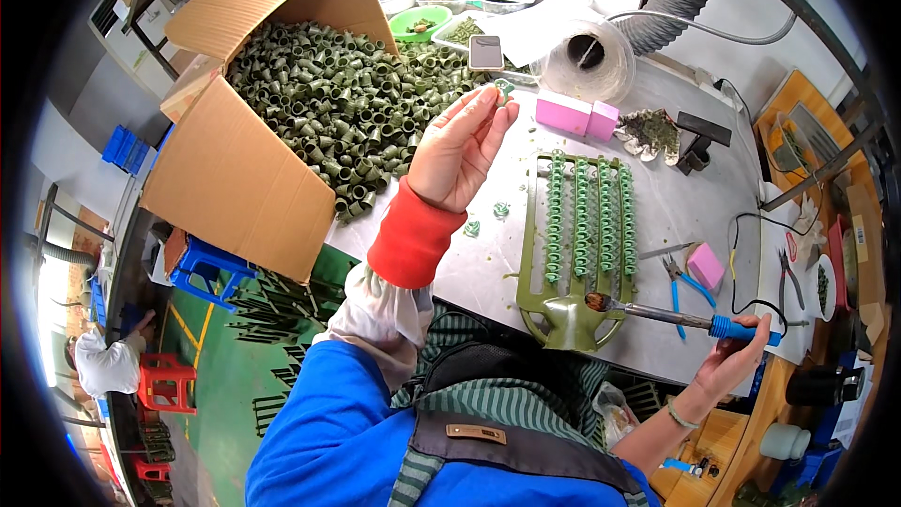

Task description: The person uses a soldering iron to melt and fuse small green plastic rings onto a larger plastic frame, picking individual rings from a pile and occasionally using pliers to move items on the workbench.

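Between thumb and fingertips of my raised left hand [458,147] is a small green moulded piece [504,91]. My right hand [735,362] grips the blue handle of a soldering iron [668,314]. The iron's darkened, broad tip lies over the lower end of an olive-green frame [529,244], by its rounded cup [569,321]; I cannot tell whether it touches. Inside the frame run several upright rows of lighter green ring-like pieces [582,216]. Two similar loose pieces [501,211] lie on the table, left of the frame.
A large cardboard box [239,169] spills many dark green cups [324,103] at the left. Pink blocks [563,113], a clear spool [610,70] and a phone [486,53] stand beyond the frame. Blue-handled pliers [690,286] lie right. A person [108,361] sits far left.
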`<state>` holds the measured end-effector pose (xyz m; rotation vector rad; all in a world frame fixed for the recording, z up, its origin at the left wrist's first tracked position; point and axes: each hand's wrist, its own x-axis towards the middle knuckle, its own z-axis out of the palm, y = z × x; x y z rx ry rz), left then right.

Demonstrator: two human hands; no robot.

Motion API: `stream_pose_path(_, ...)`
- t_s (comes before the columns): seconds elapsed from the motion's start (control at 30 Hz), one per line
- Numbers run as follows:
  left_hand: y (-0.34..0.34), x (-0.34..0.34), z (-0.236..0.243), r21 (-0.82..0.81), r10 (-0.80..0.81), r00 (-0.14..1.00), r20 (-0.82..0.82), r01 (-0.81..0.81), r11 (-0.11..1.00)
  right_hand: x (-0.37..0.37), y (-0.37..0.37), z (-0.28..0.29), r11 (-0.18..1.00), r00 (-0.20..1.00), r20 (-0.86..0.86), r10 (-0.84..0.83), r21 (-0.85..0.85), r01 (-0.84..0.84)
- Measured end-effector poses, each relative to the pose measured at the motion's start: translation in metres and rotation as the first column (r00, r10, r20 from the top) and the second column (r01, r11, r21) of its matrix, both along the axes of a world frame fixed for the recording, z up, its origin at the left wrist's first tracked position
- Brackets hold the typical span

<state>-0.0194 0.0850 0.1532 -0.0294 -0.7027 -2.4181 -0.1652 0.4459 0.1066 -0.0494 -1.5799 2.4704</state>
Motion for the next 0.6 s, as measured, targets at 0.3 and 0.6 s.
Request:
stream_pose_path(0.3, 0.002, 0.001, -0.005, -0.166, 0.12, 0.991, 0.064, -0.108, 0.98, 0.003, -0.002, 0.005, 0.997, 0.997, 0.056, -0.049, 0.06, 0.045)
stream_pose_path(0.6, -0.003, 0.024, -0.04, -0.234, 0.069, 0.972, 0.226, -0.015, 0.972, -0.001, 0.0, -0.002, 0.999, 0.999, 0.037, 0.002, 0.04, -0.004)
